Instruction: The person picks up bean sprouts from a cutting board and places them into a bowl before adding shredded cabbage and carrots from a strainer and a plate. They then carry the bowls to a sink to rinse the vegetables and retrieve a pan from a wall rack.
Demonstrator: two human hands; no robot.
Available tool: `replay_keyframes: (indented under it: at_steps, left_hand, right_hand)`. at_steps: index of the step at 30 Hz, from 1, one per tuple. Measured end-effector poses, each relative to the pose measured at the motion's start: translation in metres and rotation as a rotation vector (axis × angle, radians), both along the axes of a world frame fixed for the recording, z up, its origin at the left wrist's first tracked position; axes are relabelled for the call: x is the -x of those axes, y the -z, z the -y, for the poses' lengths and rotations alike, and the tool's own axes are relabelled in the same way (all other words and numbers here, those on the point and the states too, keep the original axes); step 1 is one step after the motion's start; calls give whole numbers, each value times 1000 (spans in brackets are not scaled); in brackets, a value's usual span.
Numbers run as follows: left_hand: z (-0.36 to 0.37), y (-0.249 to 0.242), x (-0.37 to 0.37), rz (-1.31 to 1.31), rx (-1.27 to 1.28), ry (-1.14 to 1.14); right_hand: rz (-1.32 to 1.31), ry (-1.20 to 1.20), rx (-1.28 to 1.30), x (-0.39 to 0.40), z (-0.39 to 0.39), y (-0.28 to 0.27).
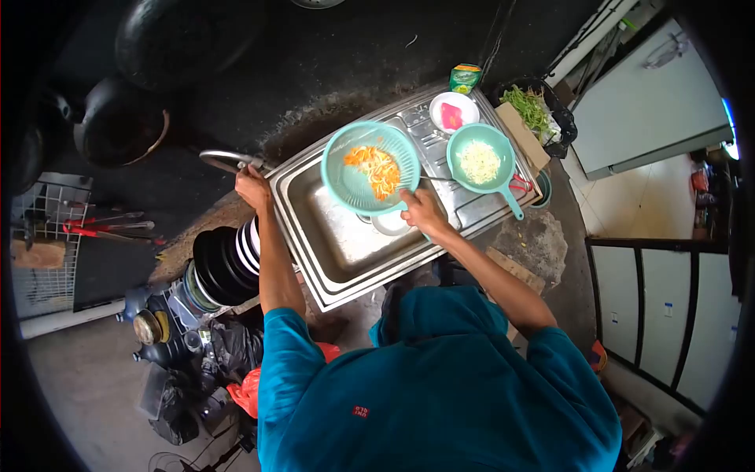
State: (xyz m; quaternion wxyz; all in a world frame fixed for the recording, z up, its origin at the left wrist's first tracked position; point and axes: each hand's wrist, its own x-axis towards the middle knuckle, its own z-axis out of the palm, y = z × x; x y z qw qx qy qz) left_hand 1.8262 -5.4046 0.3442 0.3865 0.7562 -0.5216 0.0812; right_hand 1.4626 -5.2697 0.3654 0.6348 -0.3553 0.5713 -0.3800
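My right hand (422,214) is closed on the near rim of a round turquoise colander (336,175), held over the sink (324,256). Inside the colander lie shredded orange and whitish pieces (376,170) that look like vegetables. At the sink's back left corner, my left hand (252,189) grips the metal faucet (222,156); its fingertips are partly hidden. A smaller turquoise strainer with a handle (507,194) rests on the drainboard, holding pale shreds (480,162). Beneath the large colander, a pale round dish (391,225) is partly covered.
A white plate with a pink item (451,116) and a green packet (465,77) stand at the drainboard's far end. Red-handled scissors (521,184) lie by the strainer. Stacked plates (224,263) sit left of the sink. Greens (531,110) fill a black bag at right.
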Motion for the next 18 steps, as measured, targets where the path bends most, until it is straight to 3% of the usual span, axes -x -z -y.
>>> replay_keyframes:
  at_steps: [1, 3, 4, 9, 11, 13, 14, 15, 16, 17, 18]
  left_hand:
    - [-2, -3, 6, 43, 66, 13]
    - [1, 0, 8, 126, -37, 2]
    - [3, 2, 10, 108, -24, 20]
    - [4, 14, 14, 21, -173, -84]
    - [-12, -1, 44, -136, -114, -50]
    - [-36, -18, 95, -417, -31, -129]
    - [-46, 5, 101, -371, 57, -71]
    - [-66, -3, 127, -449, 28, 12]
    - [-84, 1, 147, -737, -45, 109]
    - [-106, -30, 194, -950, -9, 189]
    - [-124, -34, 227, -1039, 97, 260]
  right_hand:
    - [86, 97, 5, 6, 1, 3]
    - [-221, -67, 57, 17, 4, -1]
    - [-309, -157, 143, 23, 5, 33]
    - [-54, -94, 46, 50, 24, -6]
    - [-90, -265, 80, 62, 23, -10]
    - [-13, -207, 63, 69, 25, -25]
    - [-24, -172, 68, 73, 27, -25]
    - [-34, -136, 74, 76, 30, -25]
    - [-33, -163, 65, 78, 30, -43]
    - [-26, -170, 64, 78, 25, -50]
    - [2, -125, 144, 78, 22, -55]
